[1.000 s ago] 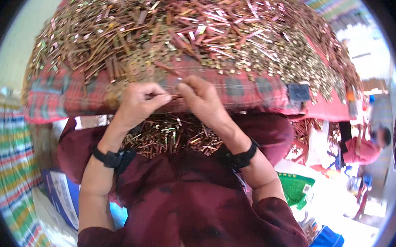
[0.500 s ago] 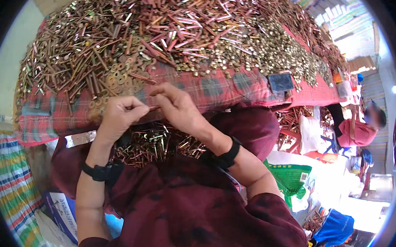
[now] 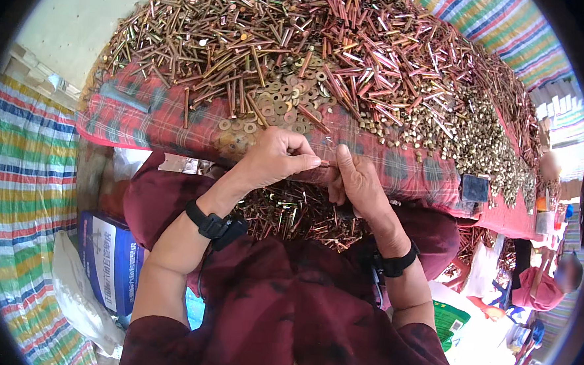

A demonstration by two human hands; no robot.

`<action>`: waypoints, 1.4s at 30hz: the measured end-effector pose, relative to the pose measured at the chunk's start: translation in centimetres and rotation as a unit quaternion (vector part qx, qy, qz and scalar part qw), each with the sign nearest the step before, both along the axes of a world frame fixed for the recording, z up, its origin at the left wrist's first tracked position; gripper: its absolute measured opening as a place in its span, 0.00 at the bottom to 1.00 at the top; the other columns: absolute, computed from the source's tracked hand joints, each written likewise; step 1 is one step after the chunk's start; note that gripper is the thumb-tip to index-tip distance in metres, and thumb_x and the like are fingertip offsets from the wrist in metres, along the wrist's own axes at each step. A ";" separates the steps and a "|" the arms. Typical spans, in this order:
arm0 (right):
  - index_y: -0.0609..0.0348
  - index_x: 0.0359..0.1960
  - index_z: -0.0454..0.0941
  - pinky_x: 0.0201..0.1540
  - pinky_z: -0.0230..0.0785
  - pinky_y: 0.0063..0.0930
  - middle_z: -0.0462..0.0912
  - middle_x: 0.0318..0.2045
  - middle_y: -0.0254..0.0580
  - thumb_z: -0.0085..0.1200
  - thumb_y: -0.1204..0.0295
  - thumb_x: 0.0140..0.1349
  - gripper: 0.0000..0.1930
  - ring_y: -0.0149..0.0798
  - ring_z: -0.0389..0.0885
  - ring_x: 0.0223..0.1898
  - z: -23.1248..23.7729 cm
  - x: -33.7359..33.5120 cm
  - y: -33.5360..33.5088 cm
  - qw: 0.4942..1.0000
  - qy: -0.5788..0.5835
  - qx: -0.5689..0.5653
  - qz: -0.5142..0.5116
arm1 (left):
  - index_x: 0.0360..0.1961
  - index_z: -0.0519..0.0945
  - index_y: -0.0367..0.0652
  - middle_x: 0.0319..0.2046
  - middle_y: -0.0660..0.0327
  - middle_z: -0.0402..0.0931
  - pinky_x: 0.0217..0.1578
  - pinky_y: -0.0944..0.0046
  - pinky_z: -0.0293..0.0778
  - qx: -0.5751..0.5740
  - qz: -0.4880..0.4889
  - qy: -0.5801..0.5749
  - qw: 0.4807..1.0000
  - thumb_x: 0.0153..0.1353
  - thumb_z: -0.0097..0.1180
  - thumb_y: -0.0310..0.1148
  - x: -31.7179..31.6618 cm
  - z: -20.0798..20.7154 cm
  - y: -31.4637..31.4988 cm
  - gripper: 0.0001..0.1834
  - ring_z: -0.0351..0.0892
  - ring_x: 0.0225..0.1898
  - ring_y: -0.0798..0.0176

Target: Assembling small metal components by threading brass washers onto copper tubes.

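Note:
My left hand (image 3: 279, 157) is closed in a pinch above the near edge of the table. Between its thumb and forefinger sits a short reddish bolt (image 3: 326, 164), mostly covered by the fingertips. My right hand (image 3: 363, 185) meets the bolt's other end, its thumb raised and its fingers curled in below. How the right fingers grip there is partly hidden. Just beyond my hands lie flat washers (image 3: 288, 103) in a loose heap. Long headed bolts (image 3: 212, 63) are piled to the left, reddish metal sleeves (image 3: 383, 75) farther right, and small brass-coloured nuts (image 3: 434, 124) beside them.
A red plaid cloth (image 3: 169, 123) covers the table, with a small dark box (image 3: 474, 188) on its right edge. More metal pieces (image 3: 284, 212) lie below my hands, between my knees. A blue carton (image 3: 109, 262) stands at left. Another person (image 3: 541, 288) sits at right.
The view has swung left, so the table and my hands appear farther right. My right hand has turned, its thumb now pointing up, and the bolt shows more plainly between my hands.

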State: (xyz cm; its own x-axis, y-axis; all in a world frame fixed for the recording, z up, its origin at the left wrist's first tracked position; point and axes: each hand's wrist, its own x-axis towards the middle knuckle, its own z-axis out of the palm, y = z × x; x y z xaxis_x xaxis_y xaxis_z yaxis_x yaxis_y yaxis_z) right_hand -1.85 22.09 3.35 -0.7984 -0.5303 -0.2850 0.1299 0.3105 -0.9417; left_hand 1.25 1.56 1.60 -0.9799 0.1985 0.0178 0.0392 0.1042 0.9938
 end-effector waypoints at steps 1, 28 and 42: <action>0.63 0.28 0.72 0.24 0.68 0.21 0.77 0.18 0.38 0.43 0.59 0.70 0.19 0.29 0.75 0.19 -0.1 -0.2 0.0 0.998 -0.062 -0.005 0.007 | 0.24 0.81 0.38 0.19 0.72 0.72 0.23 0.75 0.60 0.000 0.003 0.000 1.000 0.56 0.62 0.31 -0.1 -0.3 -0.2 0.08 0.64 0.22 0.81; 0.67 0.29 0.75 0.25 0.62 0.28 0.73 0.19 0.36 0.50 0.60 0.67 0.18 0.30 0.69 0.21 -1.0 -0.9 -0.2 0.993 0.048 0.094 -0.049 | 0.24 0.81 0.40 0.18 0.71 0.73 0.23 0.76 0.60 0.079 0.011 -0.100 0.992 0.55 0.63 0.33 -0.4 -0.8 -0.6 0.08 0.66 0.21 0.79; 0.60 0.31 0.76 0.32 0.69 0.45 0.78 0.29 0.55 0.57 0.66 0.56 0.09 0.56 0.77 0.30 -4.9 -4.7 -2.8 0.871 0.453 0.177 -0.064 | 0.34 0.76 0.35 0.28 0.43 0.78 0.36 0.48 0.74 -0.459 0.270 0.015 0.846 0.50 0.63 0.41 -3.5 -2.9 -4.3 0.19 0.79 0.34 0.40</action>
State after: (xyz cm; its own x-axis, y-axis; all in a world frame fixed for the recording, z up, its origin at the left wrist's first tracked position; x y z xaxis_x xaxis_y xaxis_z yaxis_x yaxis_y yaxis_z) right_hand -6.50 19.27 -1.59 -0.8268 -0.4277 0.3653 -0.5624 0.6395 -0.5241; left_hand -2.21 -2.79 -1.35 -0.9337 -0.3354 0.1254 -0.2374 0.8421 0.4843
